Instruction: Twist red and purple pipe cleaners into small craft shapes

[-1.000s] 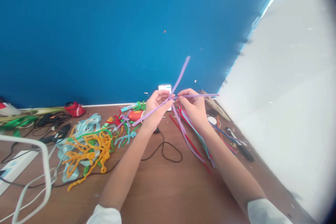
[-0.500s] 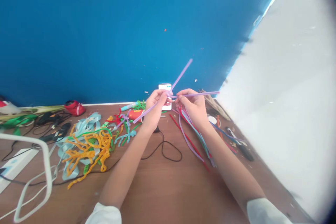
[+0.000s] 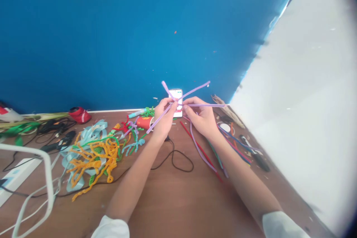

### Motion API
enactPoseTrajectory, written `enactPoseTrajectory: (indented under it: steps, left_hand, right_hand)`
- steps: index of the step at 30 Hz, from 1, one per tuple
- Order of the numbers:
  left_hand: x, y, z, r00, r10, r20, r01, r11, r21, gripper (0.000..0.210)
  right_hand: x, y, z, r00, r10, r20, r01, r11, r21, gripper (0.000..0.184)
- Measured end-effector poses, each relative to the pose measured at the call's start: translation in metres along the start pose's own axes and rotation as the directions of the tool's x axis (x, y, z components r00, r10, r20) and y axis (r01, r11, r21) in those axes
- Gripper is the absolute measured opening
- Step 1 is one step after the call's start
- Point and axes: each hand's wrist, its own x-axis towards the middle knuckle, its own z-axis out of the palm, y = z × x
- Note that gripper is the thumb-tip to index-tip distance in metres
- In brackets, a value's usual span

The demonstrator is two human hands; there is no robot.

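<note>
Lilac pipe cleaners (image 3: 195, 90) cross at a joint held in the air between my hands, their arms sticking out in several directions. My left hand (image 3: 164, 115) is closed, thumb and fingers pinching them at the crossing. My right hand (image 3: 202, 119) pinches the arm that points right, close to the crossing. The fingertips of both hands nearly meet, and the joint itself is partly hidden by them. Behind the hands a phone (image 3: 179, 113) with a lit screen leans by the wall. Loose red, lilac and green pipe cleaners (image 3: 199, 148) lie beneath my right forearm.
Orange pipe cleaner branches (image 3: 95, 160) and light blue ribbon (image 3: 97, 128) lie tangled at left. Beside them are a white power strip (image 3: 22, 173) and a white frame (image 3: 49, 178). A red cup (image 3: 144, 122) lies near the wall. A black cable (image 3: 181, 151) loops mid-table; a black-handled tool (image 3: 259, 158) lies right.
The lilac arms have turned: one now points up-left, another tilts lower to the right. My right hand has come slightly closer to my left.
</note>
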Motion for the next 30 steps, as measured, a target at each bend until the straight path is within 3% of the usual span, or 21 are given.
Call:
enactPoseTrajectory:
  steps: [5, 14, 21, 23, 27, 30]
  left_hand:
    - [0.001, -0.003, -0.001, 1.0, 0.009, 0.023, -0.009, 0.999, -0.031, 0.013]
    - [0.0, -0.003, -0.004, 0.999, 0.005, 0.048, -0.003, 0.998, -0.056, 0.009]
    - [0.003, -0.003, -0.003, 0.999, 0.024, -0.049, -0.029, 0.993, -0.118, 0.01]
    - [0.004, -0.001, -0.004, 0.996, 0.05, -0.068, -0.059, 0.989, -0.134, 0.011]
    - [0.006, 0.002, -0.008, 0.993, 0.092, -0.067, -0.1, 0.986, -0.133, 0.012]
    - [0.005, 0.004, -0.008, 0.995, 0.079, -0.063, -0.085, 0.992, -0.098, 0.014]
  right_hand:
    - [0.0, -0.002, -0.001, 0.995, -0.083, 0.058, 0.09, 0.989, -0.116, 0.012]
    - [0.002, -0.002, -0.001, 0.995, -0.097, 0.027, 0.1, 0.978, -0.185, 0.014]
    - [0.003, -0.001, -0.004, 0.985, -0.146, 0.089, 0.162, 0.964, -0.211, 0.012]
    - [0.005, 0.001, -0.008, 0.974, -0.182, 0.136, 0.211, 0.945, -0.248, 0.019]
    - [0.009, 0.004, -0.02, 0.903, -0.228, 0.364, 0.339, 0.898, -0.279, 0.042]
    - [0.01, 0.006, -0.023, 0.967, -0.12, 0.226, 0.184, 0.939, -0.29, 0.036]
